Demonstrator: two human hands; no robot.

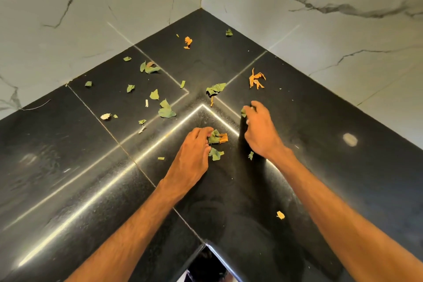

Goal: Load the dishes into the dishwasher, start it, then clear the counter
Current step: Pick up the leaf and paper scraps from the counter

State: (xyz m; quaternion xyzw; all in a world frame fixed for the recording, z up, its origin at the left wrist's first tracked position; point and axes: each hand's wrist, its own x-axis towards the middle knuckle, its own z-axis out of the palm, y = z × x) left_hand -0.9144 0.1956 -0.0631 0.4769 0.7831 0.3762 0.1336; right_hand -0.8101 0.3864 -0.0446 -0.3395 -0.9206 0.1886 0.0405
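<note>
A black stone corner counter is strewn with several green leaf scraps and orange peel bits. My left hand lies palm down near the middle, its fingertips pinching a small bunch of green and orange scraps; more green scraps lie by its thumb. My right hand is further right, fingers curled on a green leaf scrap at its fingertips. A larger leaf clump lies just beyond both hands. No dishes or dishwasher are in view.
Marble walls close the corner behind the counter. Orange peel lies at the right, another piece near the back corner. A leaf pile sits left of centre. One pale scrap lies near the front edge.
</note>
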